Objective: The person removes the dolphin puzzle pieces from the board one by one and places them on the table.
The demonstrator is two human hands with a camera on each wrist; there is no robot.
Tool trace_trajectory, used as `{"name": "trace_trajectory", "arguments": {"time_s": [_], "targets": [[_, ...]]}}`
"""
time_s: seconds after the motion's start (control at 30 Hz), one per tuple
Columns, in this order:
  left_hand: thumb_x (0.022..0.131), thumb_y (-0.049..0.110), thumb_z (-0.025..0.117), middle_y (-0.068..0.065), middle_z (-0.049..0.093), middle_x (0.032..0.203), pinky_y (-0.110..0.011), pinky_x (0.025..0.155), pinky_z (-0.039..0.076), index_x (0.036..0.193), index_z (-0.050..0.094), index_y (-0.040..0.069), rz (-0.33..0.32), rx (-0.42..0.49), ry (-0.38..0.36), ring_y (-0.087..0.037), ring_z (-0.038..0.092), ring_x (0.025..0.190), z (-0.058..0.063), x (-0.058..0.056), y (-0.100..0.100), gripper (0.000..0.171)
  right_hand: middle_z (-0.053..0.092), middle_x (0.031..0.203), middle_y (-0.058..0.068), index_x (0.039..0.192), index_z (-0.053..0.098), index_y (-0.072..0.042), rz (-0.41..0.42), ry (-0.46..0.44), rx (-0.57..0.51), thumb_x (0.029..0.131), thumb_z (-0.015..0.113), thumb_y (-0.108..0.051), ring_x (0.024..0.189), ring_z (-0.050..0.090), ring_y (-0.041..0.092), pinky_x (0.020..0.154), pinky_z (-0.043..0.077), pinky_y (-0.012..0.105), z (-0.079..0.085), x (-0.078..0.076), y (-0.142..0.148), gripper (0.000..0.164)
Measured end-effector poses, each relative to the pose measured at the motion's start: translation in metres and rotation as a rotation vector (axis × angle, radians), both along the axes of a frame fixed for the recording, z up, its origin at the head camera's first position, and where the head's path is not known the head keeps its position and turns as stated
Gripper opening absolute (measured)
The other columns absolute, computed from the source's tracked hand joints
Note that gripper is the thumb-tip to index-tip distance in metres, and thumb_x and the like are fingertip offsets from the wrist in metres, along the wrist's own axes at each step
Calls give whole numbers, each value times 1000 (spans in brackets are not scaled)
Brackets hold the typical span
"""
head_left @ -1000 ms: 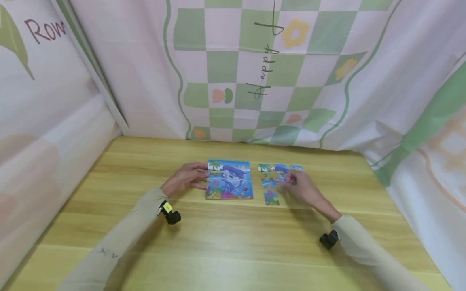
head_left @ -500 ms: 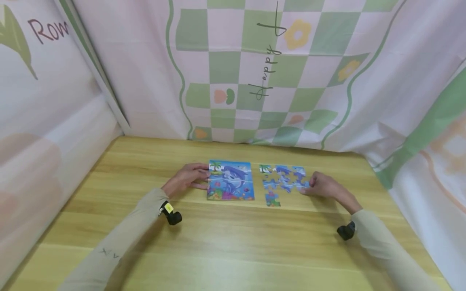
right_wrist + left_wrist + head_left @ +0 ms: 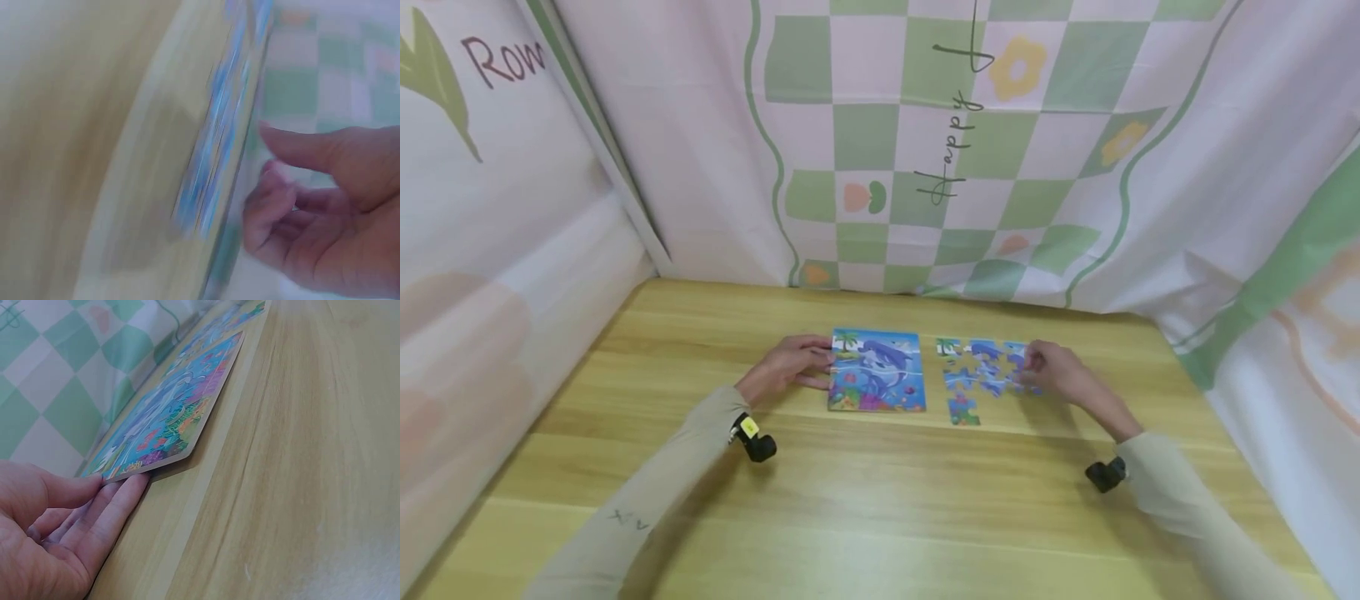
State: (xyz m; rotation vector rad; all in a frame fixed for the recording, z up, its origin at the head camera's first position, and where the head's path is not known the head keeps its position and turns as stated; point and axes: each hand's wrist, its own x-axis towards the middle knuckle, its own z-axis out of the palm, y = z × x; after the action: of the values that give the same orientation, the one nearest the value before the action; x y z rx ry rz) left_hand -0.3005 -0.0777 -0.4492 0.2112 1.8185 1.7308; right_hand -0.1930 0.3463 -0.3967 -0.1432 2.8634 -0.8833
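A dolphin picture board (image 3: 877,371) lies on the table in the head view. My left hand (image 3: 790,367) pinches its left edge. In the left wrist view, the thumb (image 3: 75,490) is at the board's top edge and the fingers are beneath, with that near edge slightly raised. To the right lies a dolphin jigsaw puzzle (image 3: 985,354) in several joined pieces, with gaps showing wood. My right hand (image 3: 1056,371) hovers over its right side, covering part of it. In the blurred right wrist view, the fingers curl loosely, apart from the thumb (image 3: 306,149), with nothing between them.
The wooden table (image 3: 865,500) reaches a green-and-white checked curtain (image 3: 925,150) at the back. White printed cloth (image 3: 490,250) hangs at the left, and more cloth stands at the right. A small black camera is worn on each wrist.
My right hand moved right from the middle of the puzzle, then back slightly up and left above its right side. More pieces show at the puzzle's right. The left hand keeps its grip.
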Motion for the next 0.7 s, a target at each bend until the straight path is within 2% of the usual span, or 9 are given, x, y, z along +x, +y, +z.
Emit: {"name": "trace_trajectory", "arguments": {"time_s": [0.1,0.13,0.17,0.23,0.4,0.5,0.57,0.7], "targets": [[106,-1,56,-23,58,134,-39,93,67,154,39,-9,-1,-4,-1,-31,68,112,1,0,0,51,64,87,12,99,61,2,72,62,-98,97,73,-7,78,60,22,61,55,23,1,-1,-40,15],[106,-1,56,-24,57,135,-38,93,67,154,39,-9,-1,-8,-1,-32,67,114,1,0,0,52,64,86,11,99,61,1,102,57,-137,98,72,-7,76,61,23,61,56,24,0,-2,-53,14],[106,0,56,-25,56,138,-38,93,67,154,39,-9,-1,-11,1,-34,66,117,1,0,0,52,64,85,10,99,61,0,129,48,-154,98,72,-9,75,60,23,60,55,24,0,-3,-66,15],[105,0,57,-27,55,139,-38,92,67,154,39,-9,5,-13,6,-35,66,118,0,-1,0,52,67,90,14,103,60,2,192,26,-201,98,72,-7,80,66,27,65,62,29,-2,-6,-88,15],[104,-2,58,-25,58,133,-37,89,68,153,41,-9,19,-8,-14,-29,68,108,-5,-2,3,52,69,112,22,119,59,7,224,-72,-292,99,70,-5,96,70,31,74,68,39,-9,-13,-130,26],[103,-2,59,-22,63,126,-37,88,68,153,42,-8,31,-6,-36,-25,70,101,-6,-1,6,53,64,123,25,130,57,8,233,-90,-286,98,72,-6,99,69,31,76,68,38,-13,-16,-146,38],[103,-2,60,-20,64,122,-37,87,69,152,44,-7,51,-10,-41,-23,70,98,-6,-1,7,52,60,130,27,135,54,9,260,-71,-259,96,75,-8,102,67,31,80,67,39,-16,-20,-156,47],[103,-1,60,-23,64,125,-37,86,69,153,44,-7,66,-21,-30,-23,71,99,-1,-1,7,53,59,129,26,129,56,10,284,-22,-225,91,81,-10,107,62,32,92,62,42,-25,-27,-172,49]]}}
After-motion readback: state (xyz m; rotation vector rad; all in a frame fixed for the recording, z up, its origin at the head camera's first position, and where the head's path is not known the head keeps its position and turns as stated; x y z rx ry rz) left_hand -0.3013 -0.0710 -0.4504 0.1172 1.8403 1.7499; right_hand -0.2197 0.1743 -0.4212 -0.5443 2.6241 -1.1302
